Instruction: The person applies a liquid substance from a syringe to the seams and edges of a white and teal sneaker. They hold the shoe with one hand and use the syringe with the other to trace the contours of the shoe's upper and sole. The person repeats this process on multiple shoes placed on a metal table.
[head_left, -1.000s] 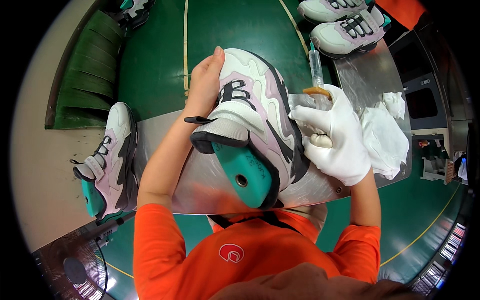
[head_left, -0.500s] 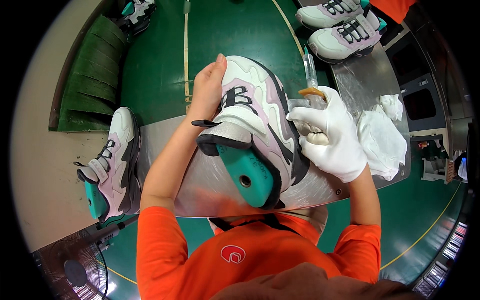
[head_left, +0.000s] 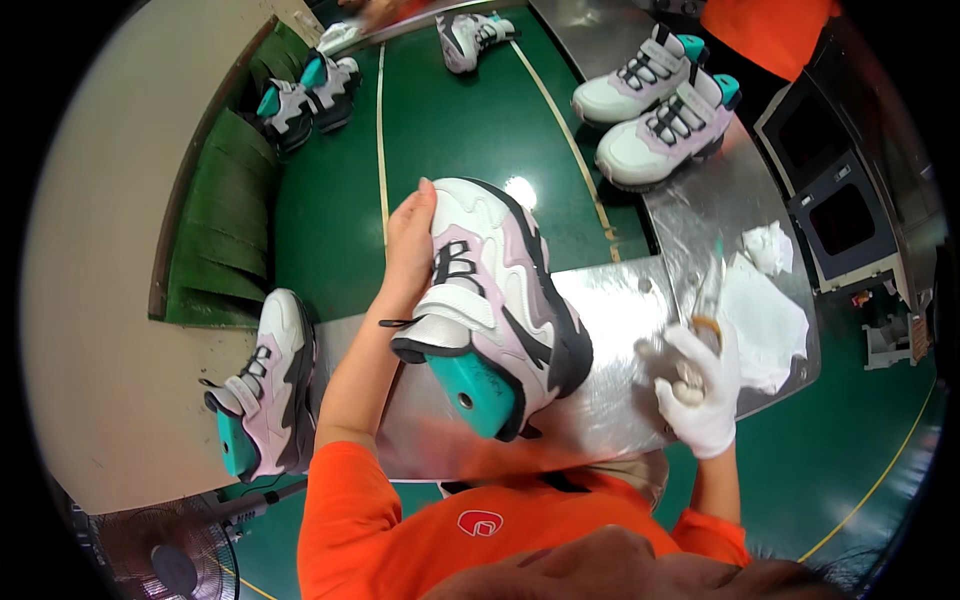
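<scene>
My bare left hand (head_left: pixel 408 238) grips the toe end of a white, lilac and black sneaker (head_left: pixel 505 265) from its left side. The sneaker is tilted above the metal table, toe pointing away from me. A teal shoe last (head_left: pixel 465 390) fills its opening. On the right, my white-gloved right hand (head_left: pixel 705 395) is curled around the rear of a clear syringe (head_left: pixel 709 290). An amber flange and a teal needle tip show on the syringe, which points away from me beside a white cloth (head_left: pixel 762 325). Whether the syringe touches the table is unclear.
Two matching sneakers (head_left: pixel 665 135) stand at the far right. Another sneaker (head_left: pixel 262 385) stands at the left, and one (head_left: pixel 465 42) lies on the green conveyor belt (head_left: pixel 460 130). More shoes (head_left: pixel 310 100) sit by the green flaps (head_left: pixel 215 220). A fan (head_left: pixel 160 550) is at lower left.
My right hand has moved right with the syringe, away from the sneaker and toward the white cloth. My left hand still holds the sneaker. The view has shifted, showing more of the belt.
</scene>
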